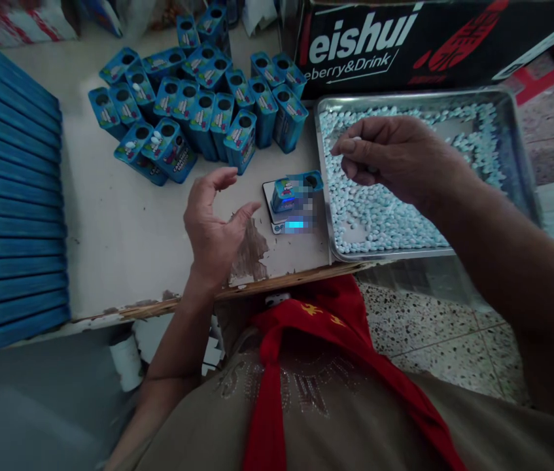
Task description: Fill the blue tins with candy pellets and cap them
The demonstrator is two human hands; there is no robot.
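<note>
My right hand (394,157) is above a metal tray (524,157) of small pale-blue candies (394,219). Its thumb and fingers are pinched together, with a few candies showing between them. To the left, my left hand (215,226) is held over the table, its thumb and fingers apart in a curve around nothing. Between the hands, a small digital scale (277,229) with a lit display carries a blue candy box (284,196). Part of the scale is blurred out. Another blue box (312,180) is partly visible beside it, against the tray's edge.
Behind my left hand stands a loose group of blue candy boxes (203,108), their round top holes showing. A long stacked row of blue boxes (16,196) lines the left side. Behind the tray is a black carton (433,42). The table's front edge (159,304) is chipped.
</note>
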